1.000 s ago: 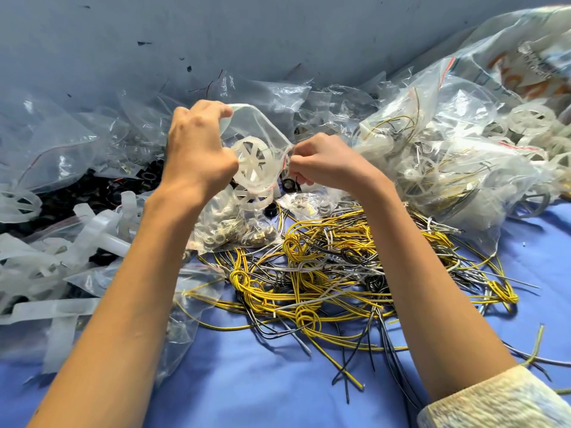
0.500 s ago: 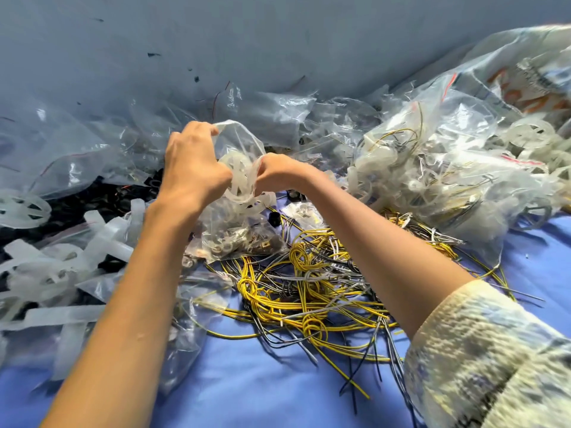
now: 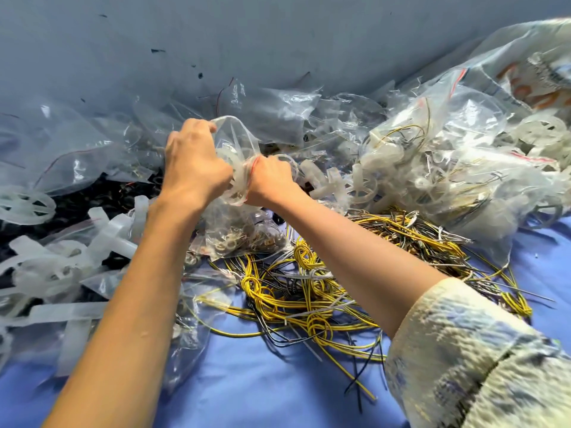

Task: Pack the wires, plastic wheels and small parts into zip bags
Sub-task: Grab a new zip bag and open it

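- One clear zip bag, a white plastic wheel inside, stands roughly upright between the fingers of both hands.
- Left hand grips its upper edge; right hand pinches the red-striped seal, likely the closing side.
- Below the fingers lies a bag of small parts, then loose wires on blue cloth.
- Filled bags sit to the right; a grey wall rises beyond.

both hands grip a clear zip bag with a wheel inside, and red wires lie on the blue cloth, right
Not red: the head view shows the wires mostly yellow, some black and grey. The left hand and right hand do grip the zip bag holding the wheel.
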The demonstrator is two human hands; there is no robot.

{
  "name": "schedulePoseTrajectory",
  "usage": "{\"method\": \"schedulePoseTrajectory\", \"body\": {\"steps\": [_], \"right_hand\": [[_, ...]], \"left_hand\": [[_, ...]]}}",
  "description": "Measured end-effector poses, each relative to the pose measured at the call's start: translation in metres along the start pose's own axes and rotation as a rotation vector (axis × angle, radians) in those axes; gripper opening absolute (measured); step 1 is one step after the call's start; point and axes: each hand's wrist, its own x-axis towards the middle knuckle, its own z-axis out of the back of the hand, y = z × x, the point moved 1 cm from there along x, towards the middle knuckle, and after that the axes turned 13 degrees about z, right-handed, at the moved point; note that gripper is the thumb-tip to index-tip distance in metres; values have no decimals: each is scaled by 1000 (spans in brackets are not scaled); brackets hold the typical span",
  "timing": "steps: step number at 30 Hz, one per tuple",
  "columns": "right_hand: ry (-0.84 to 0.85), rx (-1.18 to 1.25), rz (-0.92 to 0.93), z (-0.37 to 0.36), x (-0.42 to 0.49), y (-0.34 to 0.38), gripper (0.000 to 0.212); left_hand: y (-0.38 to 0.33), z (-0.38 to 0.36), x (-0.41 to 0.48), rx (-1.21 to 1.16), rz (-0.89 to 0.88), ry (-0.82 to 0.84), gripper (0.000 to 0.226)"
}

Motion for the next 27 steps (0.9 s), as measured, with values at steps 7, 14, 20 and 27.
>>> {"method": "schedulePoseTrajectory", "body": {"steps": [7,14,20,27], "right_hand": [[80,60,-116,12,-10,-24,47],[212,228,-239,70,-47,-74,34],[167,379,-282,100,-77,-92,26],[-35,1055,29,134,-101,-62,9]], "left_hand": [[-5,-5,-4,-18,-29,78,58],[-12,-2,-6,-123,-36,122,56],[-19,-6,-13,-151,-58,146,54],[-24,-8,-20,-162,-129,136,55]]}}
